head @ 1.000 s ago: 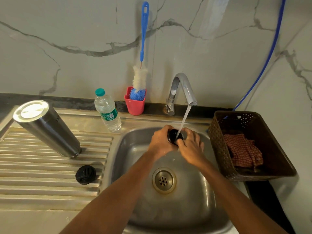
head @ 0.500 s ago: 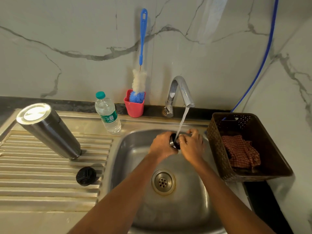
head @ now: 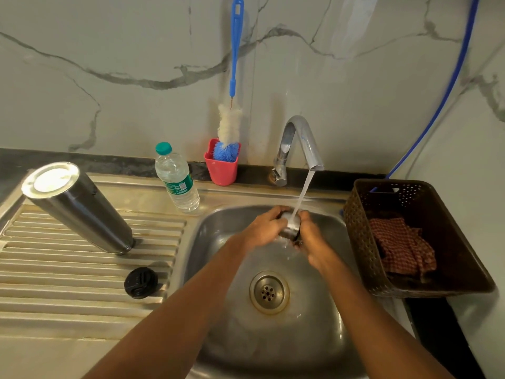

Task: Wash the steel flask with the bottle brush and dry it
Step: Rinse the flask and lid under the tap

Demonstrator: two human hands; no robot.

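The steel flask stands upside down, leaning, on the ribbed draining board at the left. Its black stopper lies on the board near the sink's edge. Under the running tap, my left hand and my right hand together hold a small steel and black flask cap over the sink. The water stream lands on the cap. The blue-handled bottle brush stands head down in a red cup at the wall.
A clear plastic water bottle with a green cap stands by the sink's back left corner. A brown plastic basket at the right holds a red checked cloth. A blue hose runs down the wall.
The cap turned in my hands: its black open side faced up before, its steel side shows now. My hands stayed under the stream.
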